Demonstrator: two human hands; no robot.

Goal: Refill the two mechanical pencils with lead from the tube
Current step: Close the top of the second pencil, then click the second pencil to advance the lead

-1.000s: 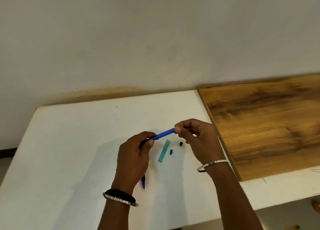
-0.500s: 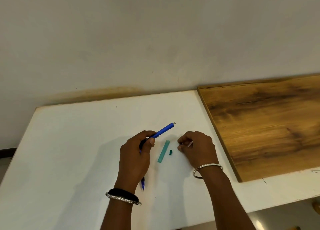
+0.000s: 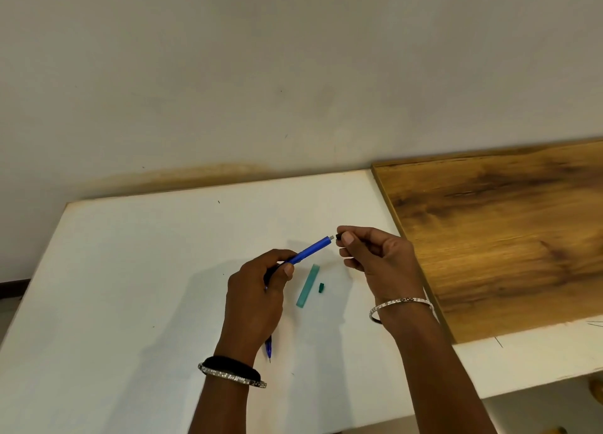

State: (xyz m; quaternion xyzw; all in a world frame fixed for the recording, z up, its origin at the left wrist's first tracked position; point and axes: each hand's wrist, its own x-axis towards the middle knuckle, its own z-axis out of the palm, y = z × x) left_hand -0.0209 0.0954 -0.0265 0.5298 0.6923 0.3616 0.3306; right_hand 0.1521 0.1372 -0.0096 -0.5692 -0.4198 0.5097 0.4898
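Note:
My left hand (image 3: 257,293) grips a blue mechanical pencil (image 3: 311,250) near its lower part, its open top end pointing up and to the right. My right hand (image 3: 375,257) pinches a small black cap (image 3: 338,236) right at that top end. A second blue pencil (image 3: 268,348) lies on the white table under my left wrist, only its tip showing. The teal lead tube (image 3: 307,285) lies flat between my hands, with its small dark green cap (image 3: 321,288) beside it.
The white table (image 3: 130,286) ends at a wall behind and at a front edge near my forearms. A brown wooden board (image 3: 505,237) lies on the table's right part, close to my right wrist.
My right hand left the pencil's top, dropped to the table to the right of the tube, picked up the black cap and rose back to the pencil's top end.

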